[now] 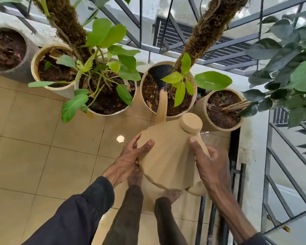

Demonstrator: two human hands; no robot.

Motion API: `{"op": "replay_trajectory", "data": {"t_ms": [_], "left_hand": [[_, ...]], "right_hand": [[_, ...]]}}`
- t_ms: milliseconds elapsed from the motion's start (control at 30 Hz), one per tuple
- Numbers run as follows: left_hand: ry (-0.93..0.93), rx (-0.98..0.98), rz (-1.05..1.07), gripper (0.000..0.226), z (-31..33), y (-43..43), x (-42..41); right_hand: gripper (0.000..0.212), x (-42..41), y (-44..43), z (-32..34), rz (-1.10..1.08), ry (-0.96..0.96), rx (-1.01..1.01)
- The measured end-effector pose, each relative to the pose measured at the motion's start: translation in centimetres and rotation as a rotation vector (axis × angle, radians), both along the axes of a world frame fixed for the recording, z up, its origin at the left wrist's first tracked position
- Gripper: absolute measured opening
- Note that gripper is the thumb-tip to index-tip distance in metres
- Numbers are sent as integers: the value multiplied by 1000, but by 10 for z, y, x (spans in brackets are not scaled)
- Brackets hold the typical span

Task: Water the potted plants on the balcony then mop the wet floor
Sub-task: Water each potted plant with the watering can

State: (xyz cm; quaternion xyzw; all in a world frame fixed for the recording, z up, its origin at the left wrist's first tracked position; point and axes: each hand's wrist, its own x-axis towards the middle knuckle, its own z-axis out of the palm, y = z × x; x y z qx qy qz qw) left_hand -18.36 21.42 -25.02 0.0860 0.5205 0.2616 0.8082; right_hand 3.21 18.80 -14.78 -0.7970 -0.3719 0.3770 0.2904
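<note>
I hold a tan plastic watering can [168,156] with a faceted body tipped forward over the beige tiled floor [42,138] of the balcony. My right hand [210,165] is wrapped around the handle on the can's right side, thumb laid up along it towards the round tan cap [192,123]. My left hand [131,156] clasps the can's left edge, thumb across its upper face and fingers running down the side beneath. The long tan spout [162,106] reaches over the near rim of a round cream pot [177,114] of dark soil with a mossy pole, and the black sprinkler head [160,73] hangs above that soil, beside bright green leaves; I cannot tell whether water is coming out. Just right of this pot stands a ribbed tan pot [200,110]; to its left is a wide cream pot [102,113] with a leafy plant, then a smaller cream pot [34,68] and a grey pot [27,55]. A dark metal railing [166,38] runs behind them all.
</note>
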Motion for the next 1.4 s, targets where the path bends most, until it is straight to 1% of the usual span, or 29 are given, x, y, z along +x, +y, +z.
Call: {"op": "replay_trajectory", "data": {"t_ms": [67,167,200,267,400,433,533,567,600,667,733,800,867,900,1000,1033,1133,1200,1400], "left_hand": [[-9,3,-7,81,1,0,-2],[-13,5,-3,68,6,0,-1],[-17,10,-4,70,7,0,0],[-19,19,-9,82,9,0,2],[-9,23,-1,99,7,-4,9],[0,26,6,99,7,-5,10],[10,34,30,84,10,-9,15],[5,35,41,84,11,-10,17],[-1,39,48,90,12,-10,18],[2,57,52,108,14,-9,20],[20,63,65,117,14,-8,21],[38,61,74,118,13,-8,21],[73,56,63,118,11,-8,21],[91,52,50,114,9,-9,22],[104,46,28,88,9,-8,21],[108,47,19,87,9,-8,21],[115,46,4,100,9,-7,16],[110,45,-12,106,9,-6,11],[126,24,-51,94,10,-1,-5]], "right_hand": [[65,-1,-3,0,4,6,7],[65,-1,-4,-1,2,6,4],[62,-1,-5,-1,-2,4,5],[59,2,-4,-1,-6,0,-2],[59,10,-5,-2,17,3,1],[62,12,-6,-2,23,-1,9],[68,17,-7,-2,34,2,23],[70,19,-7,-2,40,3,21],[73,20,-7,-2,43,5,18],[78,22,-6,-2,46,12,15],[68,23,-5,-2,48,24,17],[62,24,-4,-2,57,26,21],[64,24,-3,-2,59,34,26],[64,24,-3,-3,55,36,32],[68,25,-3,-6,49,49,36],[72,24,-4,-7,48,53,35],[85,20,-5,-10,37,66,19],[85,16,-6,-11,23,80,13],[90,0,-14,-11,-12,106,7]]}}
